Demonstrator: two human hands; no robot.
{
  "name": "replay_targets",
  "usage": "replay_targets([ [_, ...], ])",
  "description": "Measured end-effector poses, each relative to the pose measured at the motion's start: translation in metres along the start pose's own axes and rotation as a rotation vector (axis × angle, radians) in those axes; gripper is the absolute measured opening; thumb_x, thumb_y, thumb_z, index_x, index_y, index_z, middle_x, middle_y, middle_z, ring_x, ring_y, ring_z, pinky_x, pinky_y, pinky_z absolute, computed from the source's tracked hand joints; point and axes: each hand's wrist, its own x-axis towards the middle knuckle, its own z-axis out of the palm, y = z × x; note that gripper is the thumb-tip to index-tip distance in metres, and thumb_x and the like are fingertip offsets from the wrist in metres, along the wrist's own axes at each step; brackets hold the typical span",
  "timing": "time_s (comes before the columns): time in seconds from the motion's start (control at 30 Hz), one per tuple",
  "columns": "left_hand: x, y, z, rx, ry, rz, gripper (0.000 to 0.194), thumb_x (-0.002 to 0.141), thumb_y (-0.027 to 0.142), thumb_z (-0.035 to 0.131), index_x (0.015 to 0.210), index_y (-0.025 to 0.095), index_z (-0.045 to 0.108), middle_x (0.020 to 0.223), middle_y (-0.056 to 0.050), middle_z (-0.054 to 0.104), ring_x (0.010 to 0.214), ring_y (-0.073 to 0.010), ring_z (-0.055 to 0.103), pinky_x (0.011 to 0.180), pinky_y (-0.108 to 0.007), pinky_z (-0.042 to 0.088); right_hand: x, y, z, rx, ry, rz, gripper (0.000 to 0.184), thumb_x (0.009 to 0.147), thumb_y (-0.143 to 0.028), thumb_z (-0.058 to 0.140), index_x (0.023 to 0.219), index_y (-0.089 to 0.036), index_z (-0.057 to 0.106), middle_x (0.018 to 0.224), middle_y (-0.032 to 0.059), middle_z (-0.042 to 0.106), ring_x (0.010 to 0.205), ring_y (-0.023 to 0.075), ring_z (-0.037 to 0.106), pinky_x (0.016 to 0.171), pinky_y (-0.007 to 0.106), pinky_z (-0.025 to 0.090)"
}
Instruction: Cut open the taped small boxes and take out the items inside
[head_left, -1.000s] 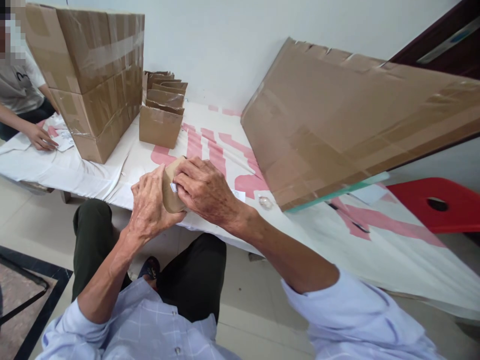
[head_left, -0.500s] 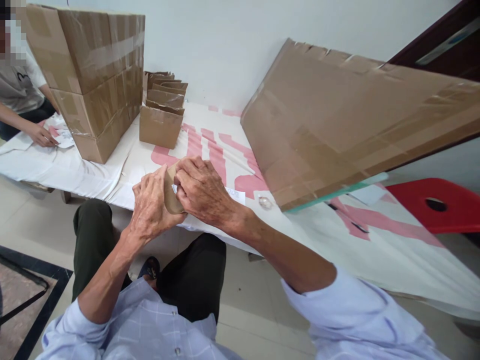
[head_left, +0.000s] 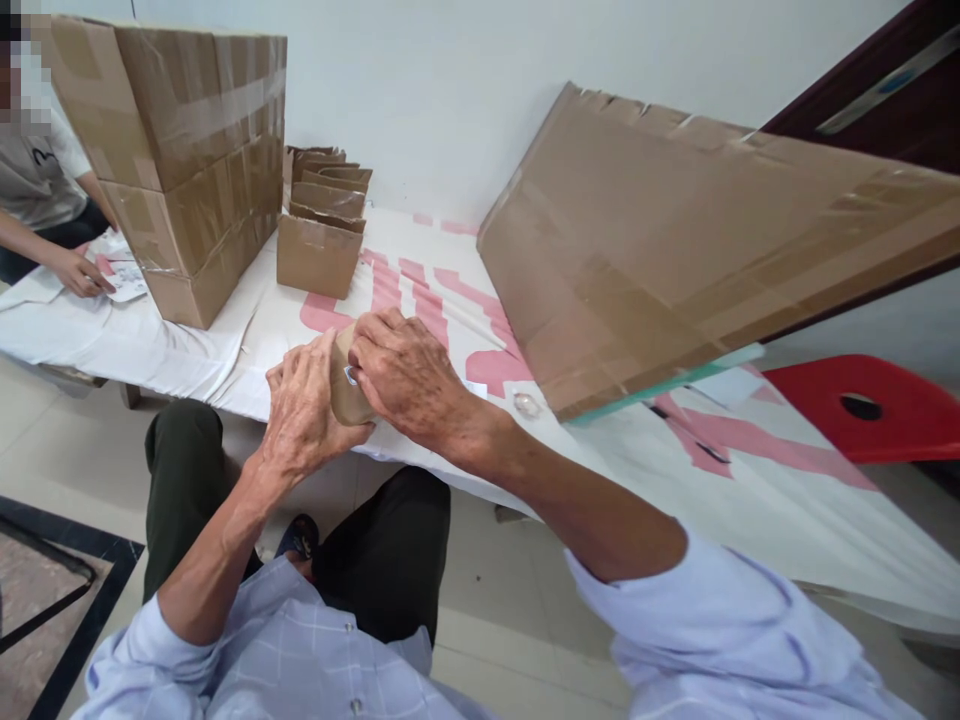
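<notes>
Between my two hands is a small brown cardboard box (head_left: pixel 345 400), held above the near edge of the table. My left hand (head_left: pixel 304 405) wraps around its left side, thumb along the bottom. Bent over the right part of the box, my right hand (head_left: pixel 405 375) has its fingertips pressed at a small white label (head_left: pixel 350 375) on the face. Those fingers partly cover the label and hide the right side of the box. A white printed paper (head_left: pixel 475 389) lies on the table behind my right wrist.
Taped cartons (head_left: pixel 202 170) are stacked at the left, beside an open box with upright dividers (head_left: pixel 319 255). A large cardboard sheet (head_left: pixel 675 240) leans at the right. A clear tape roll (head_left: pixel 526 404), dark scissors (head_left: pixel 709 450) and a red stool (head_left: pixel 862 400) are nearby. A co-worker's hand (head_left: pixel 82 272) handles papers.
My right fingers have shifted slightly on the label, while the left hand keeps its grip on the box. The view has turned a little. The co-worker's hand has moved slightly.
</notes>
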Motion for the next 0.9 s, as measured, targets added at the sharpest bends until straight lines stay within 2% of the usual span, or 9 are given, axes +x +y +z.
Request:
replay_targets([
  [0.3, 0.0021, 0.0033, -0.0002, 0.004, -0.001, 0.019, 0.108, 0.070, 0.039, 0.086, 0.162, 0.018, 0.035, 0.150, -0.021, 0.062, 0.137, -0.0422, 0.055, 0.109, -0.056, 0.043, 0.0020, 0.0006, 0.0040, -0.096, -0.009, -0.086, 0.033, 0.092, 0.001, 0.049, 0.108, -0.013, 0.073, 0.104, 0.0171, 0.067, 0.101, 0.0317, 0.052, 0.084, 0.043, 0.041],
  [0.47, 0.0020, 0.0040, -0.0003, 0.012, -0.020, 0.004, 0.108, 0.071, 0.039, 0.085, 0.164, 0.021, 0.034, 0.152, -0.020, 0.061, 0.138, -0.0424, 0.054, 0.109, -0.057, 0.043, -0.0009, 0.0025, 0.0031, -0.155, -0.007, -0.126, 0.035, 0.096, 0.002, 0.043, 0.106, -0.012, 0.073, 0.105, 0.0177, 0.066, 0.099, 0.0308, 0.051, 0.084, 0.042, 0.040],
  [0.73, 0.0030, 0.0048, -0.0012, 0.014, -0.023, -0.005, 0.109, 0.068, 0.038, 0.087, 0.162, 0.020, 0.035, 0.150, -0.021, 0.062, 0.138, -0.0427, 0.054, 0.110, -0.057, 0.042, -0.0041, 0.0061, 0.0055, -0.106, 0.070, -0.086, 0.028, 0.100, -0.004, 0.049, 0.103, -0.016, 0.074, 0.106, 0.0149, 0.070, 0.101, 0.0301, 0.054, 0.086, 0.041, 0.041],
  [0.9, 0.0046, 0.0068, -0.0023, 0.024, -0.039, -0.013, 0.108, 0.067, 0.037, 0.088, 0.161, 0.020, 0.037, 0.149, -0.020, 0.062, 0.139, -0.0432, 0.053, 0.109, -0.056, 0.042, -0.0056, 0.0103, 0.0017, -0.016, 0.075, -0.085, 0.024, 0.101, -0.009, 0.053, 0.096, -0.017, 0.075, 0.102, 0.0133, 0.072, 0.103, 0.0289, 0.056, 0.086, 0.040, 0.042],
])
